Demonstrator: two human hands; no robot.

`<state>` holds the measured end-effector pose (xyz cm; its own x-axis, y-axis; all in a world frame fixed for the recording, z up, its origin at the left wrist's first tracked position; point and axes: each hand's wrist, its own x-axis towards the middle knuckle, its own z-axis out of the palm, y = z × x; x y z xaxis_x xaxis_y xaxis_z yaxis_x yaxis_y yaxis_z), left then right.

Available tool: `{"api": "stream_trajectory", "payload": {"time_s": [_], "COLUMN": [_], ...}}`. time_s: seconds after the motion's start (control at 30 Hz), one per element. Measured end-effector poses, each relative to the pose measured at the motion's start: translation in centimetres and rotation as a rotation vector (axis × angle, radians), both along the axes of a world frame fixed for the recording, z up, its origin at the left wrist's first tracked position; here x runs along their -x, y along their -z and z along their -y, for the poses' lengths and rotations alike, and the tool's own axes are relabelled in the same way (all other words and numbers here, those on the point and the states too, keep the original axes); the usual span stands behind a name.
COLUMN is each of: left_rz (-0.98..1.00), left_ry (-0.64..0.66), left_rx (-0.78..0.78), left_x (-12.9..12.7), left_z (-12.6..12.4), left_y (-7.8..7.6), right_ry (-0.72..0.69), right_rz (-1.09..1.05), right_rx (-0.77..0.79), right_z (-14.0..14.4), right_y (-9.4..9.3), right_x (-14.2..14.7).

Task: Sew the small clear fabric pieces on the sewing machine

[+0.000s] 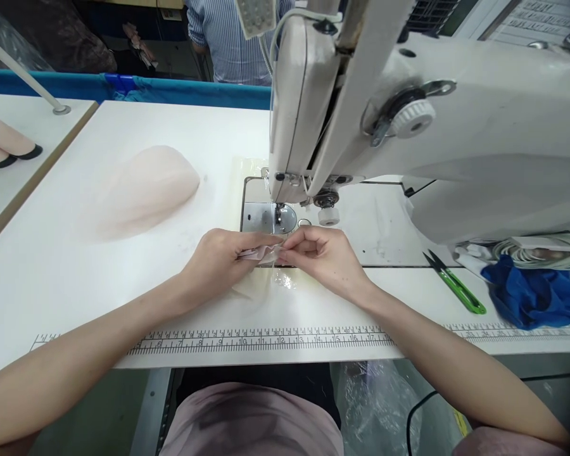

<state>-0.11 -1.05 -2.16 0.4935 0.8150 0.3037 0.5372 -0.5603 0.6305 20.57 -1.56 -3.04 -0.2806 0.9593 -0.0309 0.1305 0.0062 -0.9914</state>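
Just in front of the sewing machine's needle area (279, 215), both hands pinch one small piece of pale, thin fabric (266, 253). My left hand (223, 256) is closed around the bunched left part of it. The fingertips of my right hand (320, 256) grip its right end, close to the left fingertips. Most of the fabric is hidden by my fingers, so its full shape cannot be made out. On the white table to the left lies a beige, cup-shaped fabric piece (152, 187), apart from my hands.
The sewing machine (432, 114) fills the upper right. Green-handled thread snips (456, 284) lie to the right, beside a blue cloth (541, 291) and coiled white cord (536, 250). A printed ruler (266, 340) runs along the front edge. Another person in a striped shirt (237, 41) is beyond the table.
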Motion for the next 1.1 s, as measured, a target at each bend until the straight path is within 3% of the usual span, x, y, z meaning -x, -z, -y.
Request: {"api": "stream_trajectory", "payload": {"time_s": [0.27,0.47,0.77,1.1], "left_rz": [-0.031,-0.025,-0.034,-0.032], "left_ry": [-0.002,-0.025,-0.014,-0.003], "left_rx": [-0.352,-0.465,-0.483,-0.480], "left_x": [0.13,-0.03,-0.25,-0.36], "left_z": [0.08,-0.03,-0.02,0.15], "left_y": [0.51,0.67,0.44,0.48], "right_ry": [0.024,-0.008,-0.051,-0.038], "right_rz": [0.147,0.273,0.284,0.257], "right_rx": [-0.408,-0.610,-0.664,-0.574], "right_z": [0.49,0.65,0.63,0.69], "right_y": [-0.12,0.08,0.35,0.33], "right_x": [0.07,0.00,-0.13,-0.08]}}
